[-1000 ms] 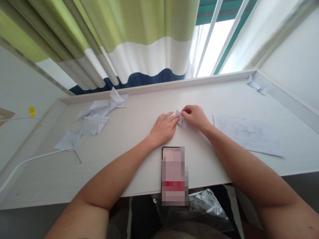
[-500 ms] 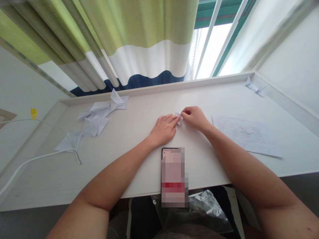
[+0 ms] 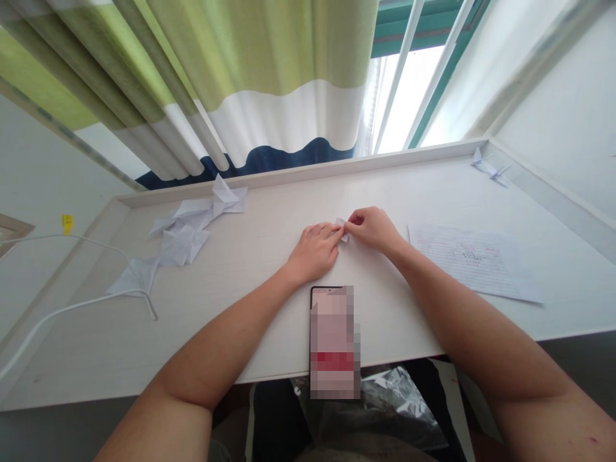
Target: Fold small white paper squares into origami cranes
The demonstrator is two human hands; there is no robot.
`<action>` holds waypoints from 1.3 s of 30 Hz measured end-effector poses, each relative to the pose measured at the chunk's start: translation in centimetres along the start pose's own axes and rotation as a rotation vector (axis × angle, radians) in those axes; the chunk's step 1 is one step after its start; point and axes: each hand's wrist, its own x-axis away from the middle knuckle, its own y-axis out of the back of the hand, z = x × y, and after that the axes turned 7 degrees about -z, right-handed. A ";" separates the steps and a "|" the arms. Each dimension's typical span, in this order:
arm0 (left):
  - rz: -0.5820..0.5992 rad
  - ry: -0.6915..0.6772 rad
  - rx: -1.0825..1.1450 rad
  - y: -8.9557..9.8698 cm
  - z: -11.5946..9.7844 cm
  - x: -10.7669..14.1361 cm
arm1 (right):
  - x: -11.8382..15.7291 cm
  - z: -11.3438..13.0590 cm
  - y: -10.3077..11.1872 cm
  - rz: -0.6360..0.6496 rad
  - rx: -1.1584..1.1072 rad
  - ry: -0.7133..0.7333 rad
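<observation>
A small folded piece of white paper (image 3: pixel 342 230) lies on the desk between my hands, mostly covered by fingers. My left hand (image 3: pixel 315 251) rests flat on the desk, fingers stretched out, with the fingertips pressing on the paper from the left. Bent into a pinch, the thumb and fingers of my right hand (image 3: pixel 370 226) meet the paper's right side, close to the left fingertips. Just in front of my hands lies a phone (image 3: pixel 332 343) with a blurred screen, jutting past the near edge of the desk.
Several folded white paper shapes (image 3: pixel 185 239) lie at the left, near a white cable (image 3: pixel 86 307). Lined paper with writing (image 3: pixel 466 262) is beside my right forearm. Small folded paper pieces (image 3: pixel 489 170) sit in the far right corner. A raised rim (image 3: pixel 298 171) borders the back.
My right hand has moved slightly left, and its pinched fingertips now meet the small paper beside the left fingertips. My left hand stays in place on it.
</observation>
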 end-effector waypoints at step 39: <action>0.023 -0.032 0.040 0.2 0.2 0.0 | -0.9 -2.7 0.8 0.214 -0.314 0.093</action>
